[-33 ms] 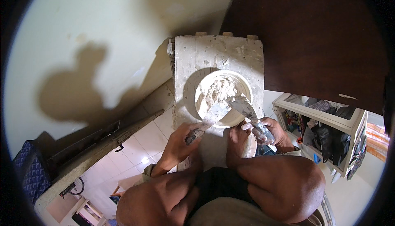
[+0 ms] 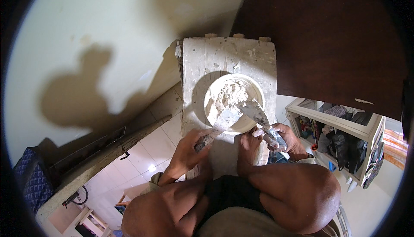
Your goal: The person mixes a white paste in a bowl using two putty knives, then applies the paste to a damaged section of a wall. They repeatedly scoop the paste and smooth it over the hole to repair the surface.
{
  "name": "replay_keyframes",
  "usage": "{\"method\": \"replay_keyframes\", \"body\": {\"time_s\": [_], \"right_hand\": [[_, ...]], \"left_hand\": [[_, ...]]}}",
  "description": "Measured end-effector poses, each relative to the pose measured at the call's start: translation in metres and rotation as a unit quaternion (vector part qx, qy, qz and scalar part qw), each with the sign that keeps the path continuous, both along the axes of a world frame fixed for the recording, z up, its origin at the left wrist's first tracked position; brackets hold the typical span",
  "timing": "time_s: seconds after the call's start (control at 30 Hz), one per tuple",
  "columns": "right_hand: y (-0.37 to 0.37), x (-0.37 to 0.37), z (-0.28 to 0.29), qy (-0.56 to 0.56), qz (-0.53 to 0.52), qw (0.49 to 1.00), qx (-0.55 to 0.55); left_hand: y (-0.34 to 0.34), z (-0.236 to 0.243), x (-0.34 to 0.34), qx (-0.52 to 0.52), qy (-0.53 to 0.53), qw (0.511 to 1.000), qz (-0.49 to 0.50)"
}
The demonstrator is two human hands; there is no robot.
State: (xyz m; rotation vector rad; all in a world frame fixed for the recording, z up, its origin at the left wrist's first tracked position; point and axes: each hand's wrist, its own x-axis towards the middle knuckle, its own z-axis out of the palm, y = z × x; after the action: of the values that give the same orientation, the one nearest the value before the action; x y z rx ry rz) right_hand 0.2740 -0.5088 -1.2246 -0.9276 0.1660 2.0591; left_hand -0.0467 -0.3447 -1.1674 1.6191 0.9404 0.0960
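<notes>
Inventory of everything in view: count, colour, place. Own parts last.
Tub: 1, white, on platform
Paste: one mass, white, in tub
Left putty knife: 1, greyish, left hand
Right putty knife: 1, greyish, right hand
Platform: 1, off-white, centre
Wall: 1, cream, upper left
Panel: 1, dark brown, upper right
Cabinet: 1, white, right; contents uncounted
Striped cloth: 1, orange-white, far right
Patterned fabric: 1, blue, far left
Floor tiles: several, pale, lower left
Garment: 1, black, between knees
Small lower-left items: unclear
Knees: 2, bare, lower edge
Left hand: 1, bare, below tub
Right hand: 1, white-smudged, below-right of tub
</notes>
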Motion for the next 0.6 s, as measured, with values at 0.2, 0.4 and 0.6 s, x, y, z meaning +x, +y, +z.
{"method": "replay_keyframes", "body": {"time_s": [0.2,0.4,0.6], "right_hand": [[0.009,-0.002,0.003,-0.198,0.109,0.974,0.028],[0.005,-0.003,-0.014,-0.349,0.120,0.905,0.215],[0.001,0.004,-0.015,-0.342,0.116,0.928,0.091]], "left_hand": [[-0.001,-0.001,-0.002,-0.014,0.009,1.000,-0.015],[-0.005,-0.007,-0.005,0.012,-0.071,0.997,0.006],[-0.006,-0.005,-0.006,-0.003,-0.086,0.996,0.013]]}}
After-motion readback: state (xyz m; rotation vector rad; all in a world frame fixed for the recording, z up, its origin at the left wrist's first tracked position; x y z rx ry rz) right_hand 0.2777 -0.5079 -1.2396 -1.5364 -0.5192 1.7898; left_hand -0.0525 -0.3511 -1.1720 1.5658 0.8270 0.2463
